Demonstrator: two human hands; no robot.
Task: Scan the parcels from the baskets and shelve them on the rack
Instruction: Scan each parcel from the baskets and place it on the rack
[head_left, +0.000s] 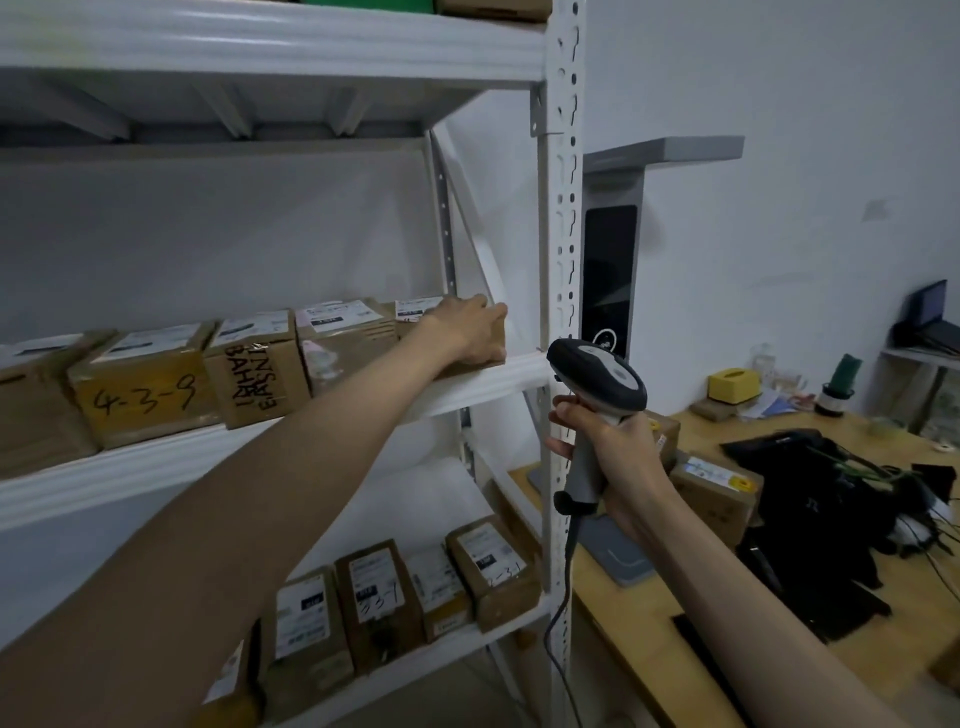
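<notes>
On the rack (563, 218), left hand (470, 332) grips end parcel (415, 312); right hand (618, 462) holds scanner (597, 379).

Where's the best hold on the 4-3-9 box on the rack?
Pinch the 4-3-9 box top and bottom at its front face, coming straight in from the aisle. Neighbouring boxes press both sides, so only the front edge over the shelf lip is free.

The rack (558, 218) is white; its parcels (249, 364) are brown cardboard with white labels, one (140, 389) marked "4-3-9" in black. The barcode scanner (597, 382) is dark grey and white. The counter (649, 613) is pale wood, bearing a yellow tissue box (733, 385) and black fabric (831, 499).
</notes>
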